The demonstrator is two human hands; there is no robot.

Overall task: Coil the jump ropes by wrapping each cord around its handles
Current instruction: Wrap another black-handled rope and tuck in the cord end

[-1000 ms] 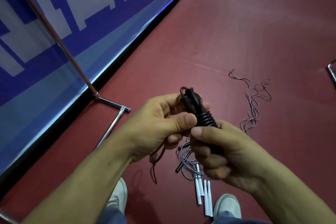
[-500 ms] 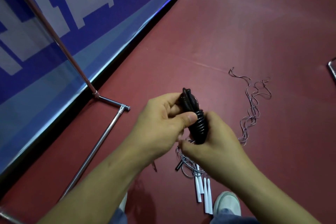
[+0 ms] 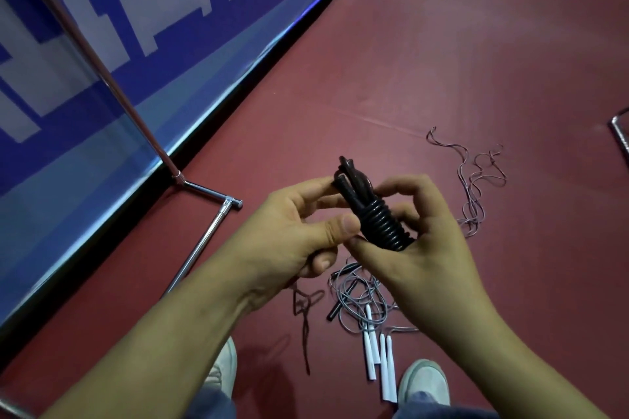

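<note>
A black jump rope [image 3: 372,214] is held in front of me, its cord wound in tight coils around the paired handles. My left hand [image 3: 299,231] pinches the handle tops, thumb pressed against the coils. My right hand [image 3: 418,245] cups the lower coiled end from the right. A loose tail of the cord [image 3: 306,309] hangs below my left hand down to the floor. On the floor under my hands lie white-handled ropes [image 3: 377,354] with a tangled grey cord [image 3: 357,296] and a black handle [image 3: 337,309].
Another loose thin cord [image 3: 476,187] lies on the red floor to the right. A chrome stand [image 3: 200,190] props a blue banner [image 3: 102,44] on the left. My two shoes [image 3: 423,381] are at the bottom. A metal bar end [image 3: 621,133] shows at the right edge.
My right hand has turned around the bundle, from covering its lower end to cupping it from the right with fingers spread. More coils show. The bundle has tilted slightly.
</note>
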